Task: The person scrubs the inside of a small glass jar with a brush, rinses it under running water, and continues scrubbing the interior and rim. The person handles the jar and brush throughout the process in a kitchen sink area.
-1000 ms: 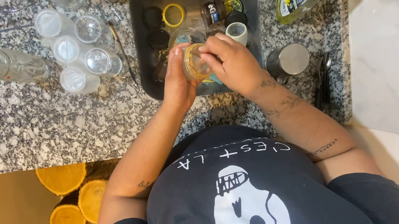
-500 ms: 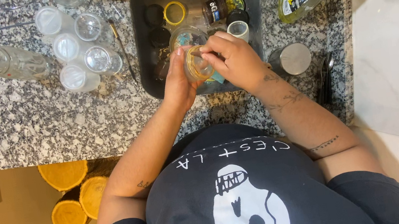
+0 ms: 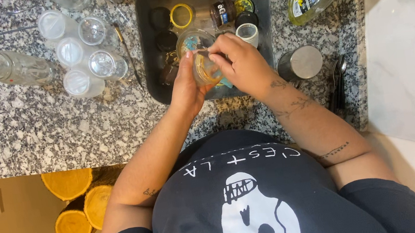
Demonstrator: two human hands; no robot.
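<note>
Jar [image 3: 205, 67] between both hands (over sink [image 3: 150, 44])

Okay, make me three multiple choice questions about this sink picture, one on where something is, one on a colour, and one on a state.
1. Where do the upturned clear jars stand?
A. on the granite counter left of the sink
B. in the sink
C. on the floor

2. What colour is the ring in the sink?
A. red
B. yellow
C. white

3. How is the glass jar over the sink held?
A. lying untouched
B. by one hand only
C. between the left hand and right hand

Answers: 1 A, they cluster on the speckled stone. 2 B, its rim is yellow. 3 C, both hands grip it.
</note>
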